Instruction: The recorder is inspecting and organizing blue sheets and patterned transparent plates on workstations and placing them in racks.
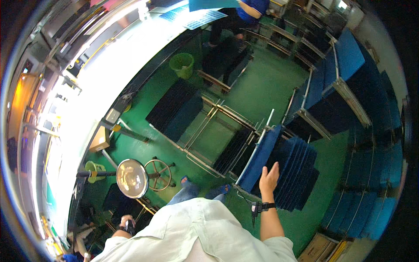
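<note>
My right hand reaches forward over a rack of dark blue flat panels, its thumb apart from the stretched fingers. It holds nothing; whether it touches the nearest panel I cannot tell. A black wrist strap with a small device sits on that wrist. My left hand is low at my left side, beside the round-topped stool. Something dark shows at it, and its fingers are too small and shadowed to read.
A brightly lit worktable runs along the left. Ahead stands a metal rack cart with dark panels. Green baskets stand by the table. Taller racks of blue panels line the right. A person in blue handles a panel at the far end.
</note>
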`<state>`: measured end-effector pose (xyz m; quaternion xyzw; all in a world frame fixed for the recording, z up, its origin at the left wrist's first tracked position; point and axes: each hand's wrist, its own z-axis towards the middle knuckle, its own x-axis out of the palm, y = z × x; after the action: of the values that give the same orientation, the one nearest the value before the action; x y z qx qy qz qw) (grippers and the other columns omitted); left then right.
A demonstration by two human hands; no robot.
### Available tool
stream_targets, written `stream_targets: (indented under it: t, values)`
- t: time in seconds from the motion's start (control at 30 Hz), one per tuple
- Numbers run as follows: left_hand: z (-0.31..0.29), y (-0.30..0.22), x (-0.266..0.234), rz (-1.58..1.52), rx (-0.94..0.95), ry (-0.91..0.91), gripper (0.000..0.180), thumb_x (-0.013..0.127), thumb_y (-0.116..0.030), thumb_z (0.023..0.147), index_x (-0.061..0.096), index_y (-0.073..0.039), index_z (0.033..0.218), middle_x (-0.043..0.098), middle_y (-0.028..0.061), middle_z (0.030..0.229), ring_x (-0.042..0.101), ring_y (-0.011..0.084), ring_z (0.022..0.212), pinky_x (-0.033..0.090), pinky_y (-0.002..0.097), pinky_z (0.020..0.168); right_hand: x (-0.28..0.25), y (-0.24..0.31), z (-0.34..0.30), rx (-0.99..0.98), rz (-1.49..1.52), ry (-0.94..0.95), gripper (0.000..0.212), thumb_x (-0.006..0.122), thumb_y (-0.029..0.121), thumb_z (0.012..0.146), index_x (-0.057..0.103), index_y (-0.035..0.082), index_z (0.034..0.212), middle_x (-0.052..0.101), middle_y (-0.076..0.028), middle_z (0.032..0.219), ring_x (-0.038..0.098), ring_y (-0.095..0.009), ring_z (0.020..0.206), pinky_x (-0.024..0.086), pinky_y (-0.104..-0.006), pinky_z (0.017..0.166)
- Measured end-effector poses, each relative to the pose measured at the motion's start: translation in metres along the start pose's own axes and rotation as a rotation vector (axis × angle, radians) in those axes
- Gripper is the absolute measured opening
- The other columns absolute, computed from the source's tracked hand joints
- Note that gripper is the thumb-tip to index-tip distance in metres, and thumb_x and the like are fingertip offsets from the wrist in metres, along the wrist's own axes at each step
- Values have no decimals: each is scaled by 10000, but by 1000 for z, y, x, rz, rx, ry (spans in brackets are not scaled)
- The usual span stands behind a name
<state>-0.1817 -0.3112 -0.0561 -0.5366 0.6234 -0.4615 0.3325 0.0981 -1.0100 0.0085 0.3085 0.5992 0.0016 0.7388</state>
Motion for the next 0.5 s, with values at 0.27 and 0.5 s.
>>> stream_targets:
  t: [0.27, 0.5]
  values:
    - [-45, 104, 55, 513, 199, -170, 258, 639, -212, 742, 626, -53, 944, 635, 123, 848, 607, 268, 838, 462, 392, 793, 9, 7, -8, -129, -218, 167, 564, 560, 216, 804, 373, -66, 1255, 306, -302, 1319, 274, -418, 1240, 209, -437, 1040]
    - [67, -47, 18, 359, -544, -663, 358, 572, -243, 810, 575, -29, 1097, 643, 143, 930, 616, 242, 863, 473, 325, 772, 43, 82, -35, -71, 297, 619, 433, 549, 122, 822, 444, -37, 1210, 493, -210, 1198, 497, -292, 1087, 390, -356, 924]
